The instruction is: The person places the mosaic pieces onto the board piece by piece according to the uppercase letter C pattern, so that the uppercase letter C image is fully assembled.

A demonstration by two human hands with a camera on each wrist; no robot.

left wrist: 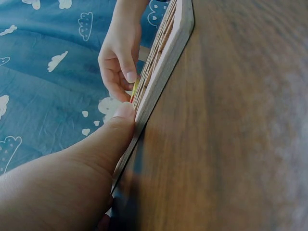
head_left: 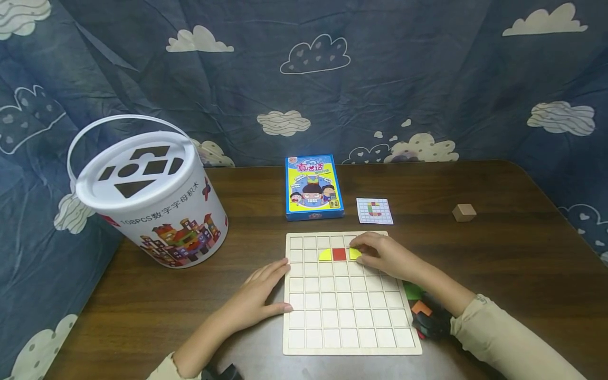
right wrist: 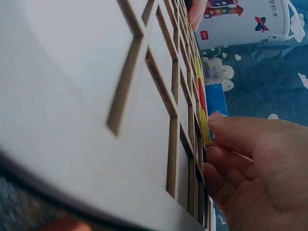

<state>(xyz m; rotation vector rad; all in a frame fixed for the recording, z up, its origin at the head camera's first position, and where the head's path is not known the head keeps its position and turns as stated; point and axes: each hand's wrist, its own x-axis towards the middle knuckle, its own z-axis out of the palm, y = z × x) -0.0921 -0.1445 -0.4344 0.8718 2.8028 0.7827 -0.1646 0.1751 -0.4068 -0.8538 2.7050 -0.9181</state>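
Note:
A wooden grid board (head_left: 347, 319) lies flat on the table. In one of its upper rows, a red square tile (head_left: 339, 254) sits between a left yellow rounded tile (head_left: 325, 255) and a right yellow rounded tile (head_left: 354, 254). My right hand (head_left: 389, 256) pinches the right yellow tile at its cell, thumb and fingertips at its edge; the right wrist view shows the thumb against this yellow tile (right wrist: 204, 126). At the board's left edge, my left hand (head_left: 258, 290) rests with fingers extended and thumb apart, fingertips touching the rim.
Beyond the board lie a small pattern card (head_left: 374, 211) and a blue-and-yellow box (head_left: 313, 187). A white bucket (head_left: 157, 203) stands at left, a wooden cube (head_left: 464, 212) at right. Green (head_left: 412, 291) and orange pieces (head_left: 421, 308) lie by the board, partly under the right forearm.

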